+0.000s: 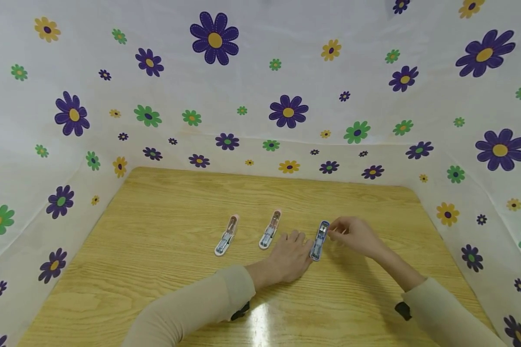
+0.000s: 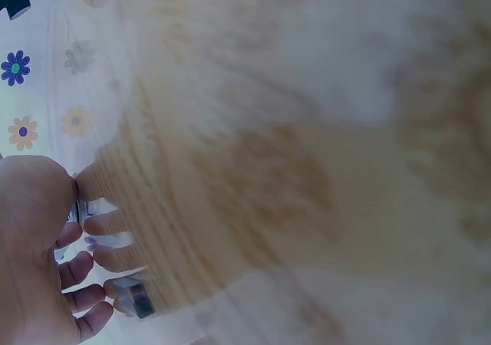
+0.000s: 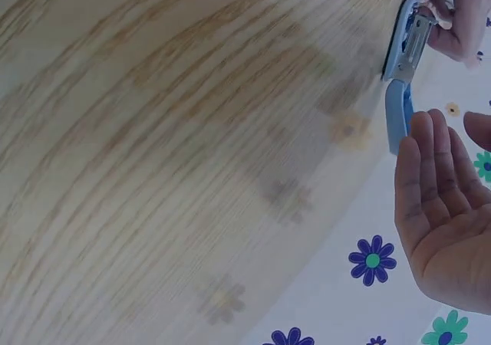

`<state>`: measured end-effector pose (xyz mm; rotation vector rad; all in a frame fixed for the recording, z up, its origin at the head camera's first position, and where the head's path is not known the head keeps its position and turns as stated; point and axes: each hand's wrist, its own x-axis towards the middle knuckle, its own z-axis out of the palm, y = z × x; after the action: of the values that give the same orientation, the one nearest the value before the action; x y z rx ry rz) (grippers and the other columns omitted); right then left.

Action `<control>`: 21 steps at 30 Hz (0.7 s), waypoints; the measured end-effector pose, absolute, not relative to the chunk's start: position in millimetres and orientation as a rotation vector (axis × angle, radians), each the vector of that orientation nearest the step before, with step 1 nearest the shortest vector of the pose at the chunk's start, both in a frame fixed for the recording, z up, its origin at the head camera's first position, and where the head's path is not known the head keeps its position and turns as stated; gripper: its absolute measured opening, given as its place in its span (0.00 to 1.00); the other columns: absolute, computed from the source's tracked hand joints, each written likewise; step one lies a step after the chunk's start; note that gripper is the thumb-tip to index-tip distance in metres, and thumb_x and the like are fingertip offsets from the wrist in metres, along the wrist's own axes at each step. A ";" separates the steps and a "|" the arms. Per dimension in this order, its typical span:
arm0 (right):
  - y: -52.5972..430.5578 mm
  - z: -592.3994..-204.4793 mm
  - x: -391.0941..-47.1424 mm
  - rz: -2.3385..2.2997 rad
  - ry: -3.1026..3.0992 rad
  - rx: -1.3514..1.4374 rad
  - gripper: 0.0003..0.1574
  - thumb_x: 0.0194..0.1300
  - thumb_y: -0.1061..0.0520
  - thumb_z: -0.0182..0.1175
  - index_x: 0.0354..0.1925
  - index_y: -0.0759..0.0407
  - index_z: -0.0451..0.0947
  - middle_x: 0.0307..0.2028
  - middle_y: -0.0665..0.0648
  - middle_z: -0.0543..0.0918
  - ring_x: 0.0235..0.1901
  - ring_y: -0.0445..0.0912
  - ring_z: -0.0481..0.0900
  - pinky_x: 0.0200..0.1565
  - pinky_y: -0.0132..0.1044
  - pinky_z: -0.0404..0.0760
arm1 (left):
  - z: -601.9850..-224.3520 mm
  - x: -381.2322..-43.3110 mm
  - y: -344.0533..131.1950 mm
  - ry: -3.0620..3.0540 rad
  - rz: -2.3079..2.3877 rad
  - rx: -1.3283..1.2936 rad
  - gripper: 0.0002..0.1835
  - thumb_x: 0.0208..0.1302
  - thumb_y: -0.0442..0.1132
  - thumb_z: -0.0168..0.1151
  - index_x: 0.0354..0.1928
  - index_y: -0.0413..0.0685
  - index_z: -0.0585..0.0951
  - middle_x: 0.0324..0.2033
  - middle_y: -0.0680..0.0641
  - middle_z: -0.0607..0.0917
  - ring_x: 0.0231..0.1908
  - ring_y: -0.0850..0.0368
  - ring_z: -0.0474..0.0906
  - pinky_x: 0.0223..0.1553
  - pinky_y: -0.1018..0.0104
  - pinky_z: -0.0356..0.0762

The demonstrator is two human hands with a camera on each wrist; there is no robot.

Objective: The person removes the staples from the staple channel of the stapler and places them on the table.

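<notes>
A blue clip dispenser (image 1: 319, 241) with a clear body and metal inside lies on the wooden table between the two hands. My left hand (image 1: 291, 255) lies palm down at its left, thumb and index finger holding its near end. The right wrist view shows the left fingers (image 3: 449, 15) around that end. At the far end, my right hand (image 1: 356, 235) comes in from the right; its fingers (image 3: 437, 153) are fairly straight, tips at the blue end, thumb apart. A pink and white clip dispenser (image 1: 270, 230) lies just beyond the left fingertips.
Another pink and white clip dispenser (image 1: 226, 236) lies farther left, angled like the others. The wooden table (image 1: 165, 202) is bordered at the back and sides by white cloth (image 1: 252, 72) printed with flowers.
</notes>
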<state>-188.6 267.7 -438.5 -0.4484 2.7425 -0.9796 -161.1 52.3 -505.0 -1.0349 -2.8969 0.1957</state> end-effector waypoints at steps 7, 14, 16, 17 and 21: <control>260.2 -441.4 -187.5 -1.015 2.581 -0.442 0.10 0.64 0.58 0.62 0.41 0.65 0.81 0.29 0.64 0.83 0.23 0.52 0.81 0.23 0.34 0.78 | -504.5 -160.7 52.5 -2.890 0.217 -1.033 0.20 0.73 0.63 0.38 0.52 0.59 0.68 0.42 0.54 0.74 0.44 0.58 0.69 0.41 0.65 0.70; 254.7 -452.4 -189.8 -1.006 2.514 -0.458 0.10 0.64 0.58 0.63 0.38 0.66 0.81 0.27 0.63 0.84 0.22 0.50 0.81 0.23 0.37 0.78 | -504.4 -160.4 52.4 -2.885 0.242 -1.040 0.21 0.73 0.63 0.37 0.54 0.59 0.67 0.44 0.54 0.75 0.46 0.58 0.69 0.42 0.64 0.70; 252.6 -453.8 -189.3 -1.011 2.500 -0.448 0.10 0.64 0.59 0.63 0.38 0.67 0.81 0.27 0.62 0.85 0.23 0.49 0.82 0.25 0.38 0.80 | -504.6 -160.5 52.4 -2.880 0.253 -1.043 0.21 0.73 0.63 0.37 0.54 0.59 0.68 0.44 0.54 0.75 0.45 0.58 0.68 0.42 0.64 0.70; 251.3 -454.1 -188.7 -1.013 2.493 -0.446 0.10 0.64 0.59 0.63 0.38 0.67 0.81 0.28 0.62 0.85 0.23 0.48 0.82 0.26 0.39 0.81 | -504.7 -160.5 52.3 -2.877 0.260 -1.045 0.21 0.73 0.63 0.37 0.53 0.59 0.68 0.43 0.54 0.74 0.45 0.58 0.68 0.42 0.64 0.70; 246.7 -455.3 -186.9 -1.010 2.471 -0.420 0.10 0.64 0.60 0.62 0.38 0.68 0.81 0.29 0.60 0.86 0.25 0.46 0.83 0.28 0.39 0.83 | -505.3 -160.4 51.9 -2.867 0.281 -1.050 0.20 0.73 0.62 0.37 0.51 0.59 0.68 0.42 0.54 0.74 0.43 0.58 0.67 0.40 0.65 0.69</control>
<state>-186.9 246.7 -455.3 -0.4197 2.4710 -1.0104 -160.4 51.9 -505.3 -1.0498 -2.8672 0.2807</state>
